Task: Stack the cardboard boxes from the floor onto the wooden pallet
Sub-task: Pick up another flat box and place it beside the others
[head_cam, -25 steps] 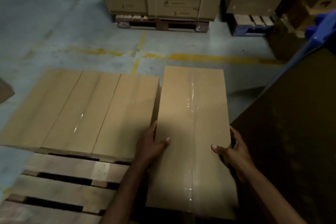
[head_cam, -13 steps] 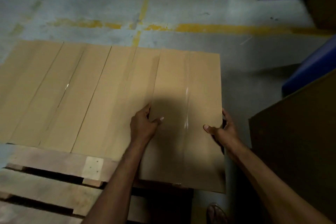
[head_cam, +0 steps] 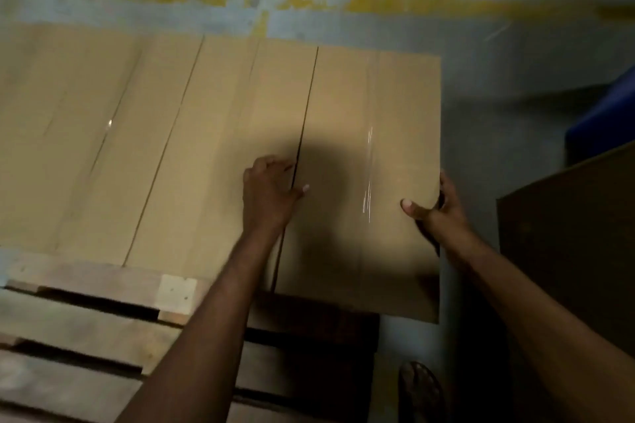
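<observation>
A long tan cardboard box (head_cam: pixel 371 134) with clear tape down its top lies at the right end of a row of like boxes (head_cam: pixel 144 134) on the wooden pallet (head_cam: pixel 86 330). Its near end overhangs the pallet's right corner. My left hand (head_cam: pixel 268 192) sits at the seam between this box and its neighbour, fingers curled over the box's left edge, thumb on top. My right hand (head_cam: pixel 436 209) grips the box's right edge, thumb on top and fingers down the side.
A tall dark cardboard stack (head_cam: pixel 570 251) stands close on the right. Something blue (head_cam: pixel 604 120) lies behind it. Grey concrete floor with a yellow painted line (head_cam: pixel 412 3) runs beyond the boxes. A sandalled foot (head_cam: pixel 422 391) stands by the pallet's corner.
The box came down and slid left until it lay flush against the row. The view tilted downward, and both hands kept their hold on the box's sides.
</observation>
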Available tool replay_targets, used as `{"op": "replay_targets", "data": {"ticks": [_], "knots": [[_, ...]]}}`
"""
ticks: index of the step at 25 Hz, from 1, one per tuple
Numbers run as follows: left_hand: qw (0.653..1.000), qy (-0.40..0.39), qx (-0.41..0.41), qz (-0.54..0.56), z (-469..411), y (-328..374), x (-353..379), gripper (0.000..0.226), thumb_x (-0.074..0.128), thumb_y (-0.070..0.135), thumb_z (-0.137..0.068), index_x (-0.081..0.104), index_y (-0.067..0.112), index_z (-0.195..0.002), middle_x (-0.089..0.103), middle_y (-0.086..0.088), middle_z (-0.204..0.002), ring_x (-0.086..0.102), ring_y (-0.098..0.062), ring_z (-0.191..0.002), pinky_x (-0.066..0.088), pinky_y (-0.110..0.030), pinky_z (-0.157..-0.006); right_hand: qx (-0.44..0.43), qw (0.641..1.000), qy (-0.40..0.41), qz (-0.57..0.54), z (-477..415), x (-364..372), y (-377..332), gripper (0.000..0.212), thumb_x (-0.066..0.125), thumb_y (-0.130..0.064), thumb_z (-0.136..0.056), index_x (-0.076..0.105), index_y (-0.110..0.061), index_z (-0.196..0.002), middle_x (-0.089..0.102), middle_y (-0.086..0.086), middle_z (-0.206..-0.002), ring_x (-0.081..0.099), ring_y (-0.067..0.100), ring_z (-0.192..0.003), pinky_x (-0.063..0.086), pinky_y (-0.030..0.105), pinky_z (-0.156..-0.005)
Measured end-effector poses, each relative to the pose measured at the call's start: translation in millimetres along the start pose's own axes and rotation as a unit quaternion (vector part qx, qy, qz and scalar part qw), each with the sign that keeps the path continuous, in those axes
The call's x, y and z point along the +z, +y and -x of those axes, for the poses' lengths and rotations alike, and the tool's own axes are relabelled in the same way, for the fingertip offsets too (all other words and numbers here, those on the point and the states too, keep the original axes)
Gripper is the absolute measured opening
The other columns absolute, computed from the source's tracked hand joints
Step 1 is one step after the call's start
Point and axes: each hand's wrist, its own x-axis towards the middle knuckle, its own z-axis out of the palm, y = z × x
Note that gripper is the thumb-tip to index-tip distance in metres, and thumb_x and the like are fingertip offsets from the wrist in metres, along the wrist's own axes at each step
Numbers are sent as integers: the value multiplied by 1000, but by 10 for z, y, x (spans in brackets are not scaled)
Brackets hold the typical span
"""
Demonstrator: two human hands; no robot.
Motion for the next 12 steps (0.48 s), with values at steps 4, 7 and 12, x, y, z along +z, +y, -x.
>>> {"op": "replay_targets", "data": {"ticks": [4, 7, 12], "knots": [[995, -56, 74, -32, 276, -241, -114, 52, 82, 23, -83, 69, 15, -132, 60, -7, -143, 54, -26, -131, 32, -20, -108, -20, 979, 71, 192, 246, 108, 172, 88, 78, -50, -84, 30, -32, -156, 43, -2, -156, 43, 24, -141, 35, 54, -119], [984, -119, 120, -52, 772, -500, -299, 60, 76, 25, -91, 55, 14, -147, 47, -8, -157, 39, -27, -147, 29, -34, -122, -69, 924, 67, 370, 725, 351, 355, 96, 68, -64, -86, 17, -37, -162, 2, 4, -173, 5, 33, -157, 16, 59, -123], [942, -230, 184, -158, 1325, -836, -528, 93, 83, 44, -80, 37, 26, -158, 17, -2, -169, 11, -36, -157, 18, -53, -122, -169, 829, -39, 531, 1301, 750, 585, 105, 46, -89, -77, 12, -39, -163, -5, 8, -173, -9, 34, -158, -3, 64, -120]]}}
